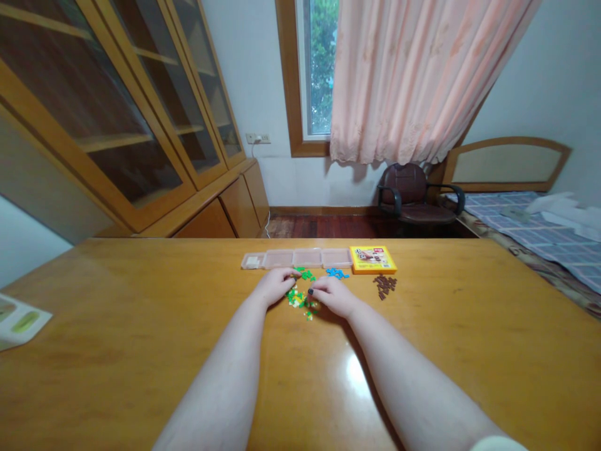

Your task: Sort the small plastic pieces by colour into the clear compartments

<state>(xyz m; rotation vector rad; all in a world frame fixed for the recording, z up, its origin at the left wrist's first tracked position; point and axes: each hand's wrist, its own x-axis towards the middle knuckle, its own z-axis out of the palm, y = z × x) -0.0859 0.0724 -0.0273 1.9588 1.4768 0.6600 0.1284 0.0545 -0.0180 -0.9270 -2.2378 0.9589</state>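
Observation:
Small green, white and yellow pieces lie in a mixed pile [297, 297] on the wooden table, too small to name more exactly. My left hand [276, 285] rests at the pile's left, fingers stretched toward a separate group of green pieces [305, 274]; I see nothing in it. On the other side, my right hand [334, 297] bends over the pile's right edge with its fingertips together. Whatever they pinch is too small to make out. Blue pieces [337, 273] form a group beyond the right hand, and brown pieces [385, 285] lie farther right.
Clear plastic compartments [307, 257] stand in a row behind the pieces, white bits in the leftmost. A yellow box [373, 259] adjoins them at right. A white object [22, 321] sits at the table's left edge. An armchair [413, 194] stands beyond the table [141, 351].

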